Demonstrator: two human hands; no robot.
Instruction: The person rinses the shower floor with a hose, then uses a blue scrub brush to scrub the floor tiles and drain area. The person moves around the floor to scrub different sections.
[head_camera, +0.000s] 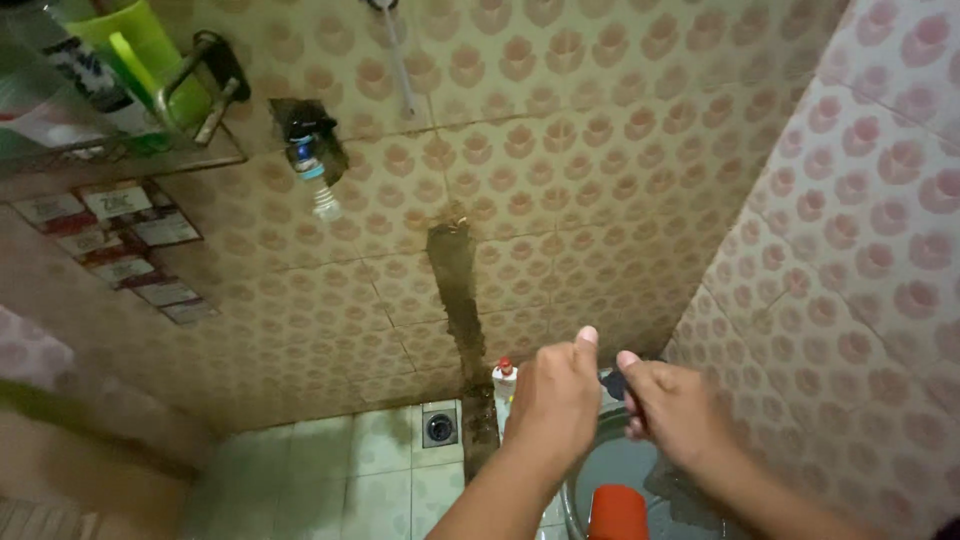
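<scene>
Both hands over the water bucket (640, 470): left hand (552, 400) fisted, thumb up, contents unclear; right hand (675, 408) pinching a small dark object (613, 384) between them, red dipper (617, 512) just below.

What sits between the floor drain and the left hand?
In the head view, a white bottle with a red cap stands by the dark wall streak, between the floor drain and the left hand.
</scene>
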